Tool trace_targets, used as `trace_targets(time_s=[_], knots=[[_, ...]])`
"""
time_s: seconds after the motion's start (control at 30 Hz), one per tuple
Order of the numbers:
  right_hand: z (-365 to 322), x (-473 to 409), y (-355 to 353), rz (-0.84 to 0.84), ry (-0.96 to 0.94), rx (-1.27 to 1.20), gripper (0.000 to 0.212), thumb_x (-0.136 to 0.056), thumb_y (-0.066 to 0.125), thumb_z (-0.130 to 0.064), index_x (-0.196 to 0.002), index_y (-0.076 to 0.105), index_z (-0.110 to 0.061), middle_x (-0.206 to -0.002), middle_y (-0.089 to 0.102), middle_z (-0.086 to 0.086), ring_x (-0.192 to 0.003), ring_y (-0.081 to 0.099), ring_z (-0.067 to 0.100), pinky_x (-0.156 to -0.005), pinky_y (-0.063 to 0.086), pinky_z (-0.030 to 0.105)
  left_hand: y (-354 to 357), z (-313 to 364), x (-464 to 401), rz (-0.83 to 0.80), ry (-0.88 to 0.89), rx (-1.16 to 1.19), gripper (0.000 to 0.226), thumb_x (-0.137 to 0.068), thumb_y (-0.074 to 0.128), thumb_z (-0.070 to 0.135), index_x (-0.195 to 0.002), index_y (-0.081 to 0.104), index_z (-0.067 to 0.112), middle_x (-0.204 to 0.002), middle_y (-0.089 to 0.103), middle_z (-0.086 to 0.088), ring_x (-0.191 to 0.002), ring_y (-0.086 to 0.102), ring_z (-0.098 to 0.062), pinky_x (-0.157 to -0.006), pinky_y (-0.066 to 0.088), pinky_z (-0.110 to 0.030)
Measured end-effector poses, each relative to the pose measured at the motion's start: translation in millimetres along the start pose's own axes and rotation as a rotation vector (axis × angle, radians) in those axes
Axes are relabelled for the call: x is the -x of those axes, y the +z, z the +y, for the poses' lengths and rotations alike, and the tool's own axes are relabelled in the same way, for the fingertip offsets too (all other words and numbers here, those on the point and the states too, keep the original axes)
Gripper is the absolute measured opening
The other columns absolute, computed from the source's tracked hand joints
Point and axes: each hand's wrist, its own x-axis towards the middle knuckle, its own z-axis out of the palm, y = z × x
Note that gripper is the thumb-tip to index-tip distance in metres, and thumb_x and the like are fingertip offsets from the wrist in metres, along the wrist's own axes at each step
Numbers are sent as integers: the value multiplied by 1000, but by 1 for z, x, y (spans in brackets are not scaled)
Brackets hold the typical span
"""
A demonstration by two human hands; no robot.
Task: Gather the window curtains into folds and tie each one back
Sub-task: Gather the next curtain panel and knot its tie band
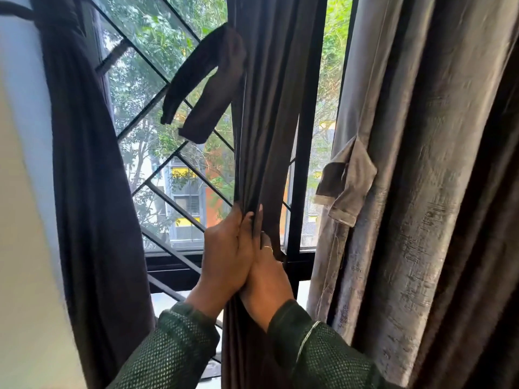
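Note:
A dark brown middle curtain [266, 113] hangs in front of the window, bunched into narrow vertical folds. My left hand [227, 256] grips the folds from the left, and my right hand [266, 276] grips them from the right, the two hands pressed together. A dark tie-back strap [202, 88] dangles loose from this curtain's upper left. At the left, another dark curtain [92, 169] is bound near the top by a tie [53, 21]. A grey velvet curtain [415, 192] hangs loose on the right, its own strap [345, 189] dangling.
Behind the curtains is a window with a black diagonal grille [168, 169] and a black vertical frame post [303, 164]. A pale wall [25, 220] stands at the far left. Trees and buildings show outside.

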Motion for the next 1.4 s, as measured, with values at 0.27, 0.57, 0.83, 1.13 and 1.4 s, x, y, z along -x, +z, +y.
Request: trace_targets(time_s=[0.27, 0.57, 0.83, 1.13, 1.4], knots=[[-2, 12, 6, -189, 17, 178, 79, -91, 42, -4, -149, -11, -16, -150, 24, 24, -100, 61, 37, -84, 50, 41, -8, 9, 0, -23, 5, 54, 15, -92, 44, 8, -78, 50, 12, -48, 36, 22, -46, 47, 13, -46, 28, 1], [25, 16, 2, -386, -156, 106, 125, -80, 67, -17, -124, -50, -30, -155, -23, 12, -118, 52, 38, -95, 46, 42, -11, -2, -3, -31, -18, -103, 26, -80, 55, 3, -103, 60, -8, -46, 40, 7, -43, 38, -7, -43, 28, -13], [3, -24, -73, -122, -38, -685, 112, -67, 63, -58, -149, -8, -31, -153, 28, -4, -121, 37, -12, -111, 33, 29, -14, 7, 0, -10, -77, -58, 58, -83, 56, 2, -137, 36, -5, -52, 52, 7, -37, 44, -8, -47, 29, -7], [-36, -61, -96, 282, 65, -486, 16, -92, 54, -26, -82, 58, -13, -72, 55, 0, -68, 53, 18, -63, 45, 29, 2, 32, 3, -324, 67, -495, 62, -69, 74, 7, -127, 53, 5, -77, 69, -14, -55, 61, -34, -42, 29, -28], [-17, -71, -100, 263, 84, -402, 28, -97, 42, -21, -87, 56, 1, -71, 50, 8, -67, 49, 22, -67, 43, 38, -31, 29, -47, -230, -2, -35, 28, -83, 47, 44, -97, 66, 29, -77, 72, -2, -66, 67, -17, -58, 54, -34]])
